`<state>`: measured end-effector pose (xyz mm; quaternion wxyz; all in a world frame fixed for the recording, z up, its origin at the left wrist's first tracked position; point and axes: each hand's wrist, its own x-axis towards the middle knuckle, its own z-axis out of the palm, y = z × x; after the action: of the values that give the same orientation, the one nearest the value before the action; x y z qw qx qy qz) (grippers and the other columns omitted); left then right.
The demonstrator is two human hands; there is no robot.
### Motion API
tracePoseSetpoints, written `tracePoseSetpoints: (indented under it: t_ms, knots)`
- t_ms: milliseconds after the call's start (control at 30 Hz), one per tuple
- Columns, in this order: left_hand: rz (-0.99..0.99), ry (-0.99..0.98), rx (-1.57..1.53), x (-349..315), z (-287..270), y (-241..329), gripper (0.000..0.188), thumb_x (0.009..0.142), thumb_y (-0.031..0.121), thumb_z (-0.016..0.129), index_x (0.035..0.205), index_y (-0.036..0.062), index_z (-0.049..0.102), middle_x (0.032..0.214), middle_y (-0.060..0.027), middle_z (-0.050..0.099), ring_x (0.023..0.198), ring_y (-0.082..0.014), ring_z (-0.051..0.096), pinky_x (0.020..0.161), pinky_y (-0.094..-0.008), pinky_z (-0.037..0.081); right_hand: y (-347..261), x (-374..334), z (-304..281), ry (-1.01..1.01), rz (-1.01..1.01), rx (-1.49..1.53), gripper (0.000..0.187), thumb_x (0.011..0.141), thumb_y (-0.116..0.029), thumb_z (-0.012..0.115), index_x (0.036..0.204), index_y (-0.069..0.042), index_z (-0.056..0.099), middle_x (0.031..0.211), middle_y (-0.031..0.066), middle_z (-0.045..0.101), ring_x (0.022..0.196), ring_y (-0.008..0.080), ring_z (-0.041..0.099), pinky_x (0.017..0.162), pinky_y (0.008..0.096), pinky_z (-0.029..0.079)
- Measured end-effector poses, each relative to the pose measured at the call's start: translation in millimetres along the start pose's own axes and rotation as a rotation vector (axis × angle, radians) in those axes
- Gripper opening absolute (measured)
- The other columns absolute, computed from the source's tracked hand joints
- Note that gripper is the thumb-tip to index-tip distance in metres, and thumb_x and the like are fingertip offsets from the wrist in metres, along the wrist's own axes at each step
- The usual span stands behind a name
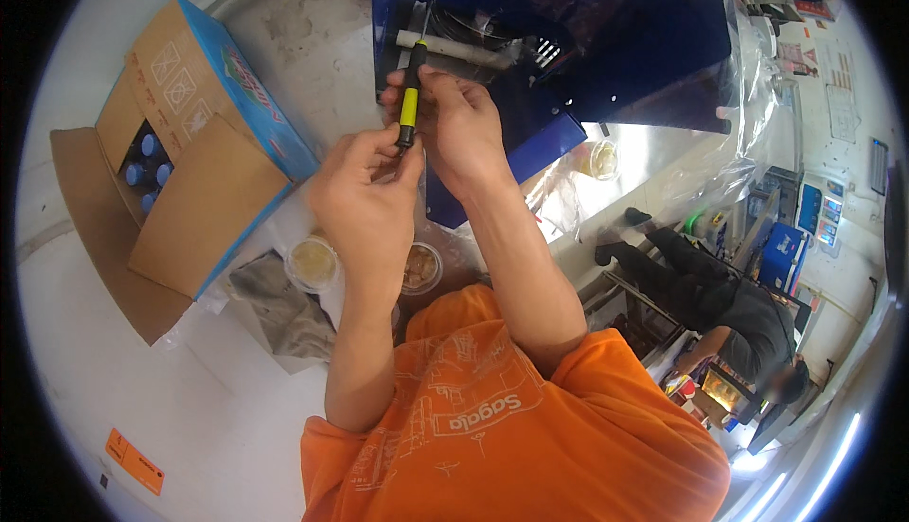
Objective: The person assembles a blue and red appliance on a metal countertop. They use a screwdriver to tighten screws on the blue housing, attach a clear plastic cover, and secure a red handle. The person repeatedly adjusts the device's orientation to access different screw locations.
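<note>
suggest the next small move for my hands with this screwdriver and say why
Probably check that the tip of the screwdriver is seated before twisting: the left hand pinches its butt end, the right hand holds the handle nearer the shaft, which points toward the opening in the blue casing, but whether the tip touches anything is too small to tell.

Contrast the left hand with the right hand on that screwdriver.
The left hand pinches the screwdriver by its black butt end; the right hand holds it nearer the tip. The left hand sits lower in the picture, the right hand higher and closer to the blue housing. Both bare hands touch the screwdriver.
</note>
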<state>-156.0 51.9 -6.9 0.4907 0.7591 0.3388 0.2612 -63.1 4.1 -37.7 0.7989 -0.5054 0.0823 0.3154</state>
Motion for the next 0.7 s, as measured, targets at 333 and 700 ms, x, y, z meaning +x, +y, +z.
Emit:
tracePoseSetpoints:
  t_ms: [333, 700]
  knots:
    - [-0.063, 0.006, -0.084, -2, 3, -4, 0.020, 0.073, 0.000, 0.078, 0.092, -0.0012, 0.070, 0.077, -0.0079, 0.068, 0.066, -0.0126, 0.066, 0.061, -0.0252, 0.050, -3, 7, -10, -0.014, -0.084, -0.204, 0.024, 0.094, -0.019, 0.062, 0.086, 0.004, 0.062, 0.082, 0.0083, 0.065, 0.074, 0.0138, 0.060, 0.067, 0.0257, 0.049]
    - [0.013, -0.010, -0.049, -7, 10, -6, 0.021, 0.071, -0.002, 0.077, 0.090, -0.0012, 0.069, 0.077, -0.0104, 0.067, 0.067, -0.0186, 0.067, 0.059, -0.0289, 0.051, -8, -2, 1, -0.100, 0.132, 0.142, 0.031, 0.097, -0.026, 0.056, 0.089, 0.003, 0.062, 0.083, 0.0148, 0.067, 0.067, 0.0184, 0.060, 0.062, 0.0314, 0.051]
